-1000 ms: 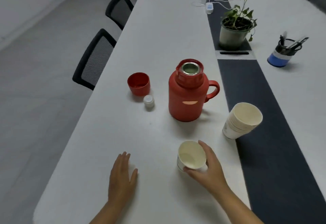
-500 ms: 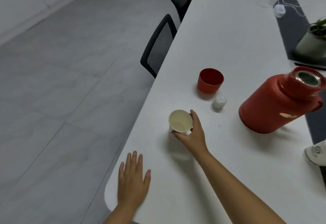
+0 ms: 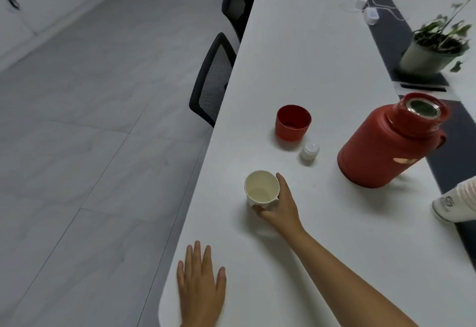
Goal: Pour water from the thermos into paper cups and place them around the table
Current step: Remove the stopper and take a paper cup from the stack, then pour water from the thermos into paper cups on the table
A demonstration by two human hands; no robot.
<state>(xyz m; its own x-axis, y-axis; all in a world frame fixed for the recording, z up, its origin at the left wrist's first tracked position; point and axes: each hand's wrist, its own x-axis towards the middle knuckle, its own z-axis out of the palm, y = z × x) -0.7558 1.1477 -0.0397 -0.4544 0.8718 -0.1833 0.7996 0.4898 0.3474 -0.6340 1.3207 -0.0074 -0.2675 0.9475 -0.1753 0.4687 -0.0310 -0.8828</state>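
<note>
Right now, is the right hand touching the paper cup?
Touching. The head view shows the right hand gripping the paper cup, thumb and fingers wrapped round its side.

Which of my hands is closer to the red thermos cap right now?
Right. The right hand grips the paper cup just short of the red cap; the left hand rests flat at the table's near corner, much farther back.

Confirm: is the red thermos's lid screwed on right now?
No. The thermos mouth is open, and its red lid cup stands apart on the table.
</note>
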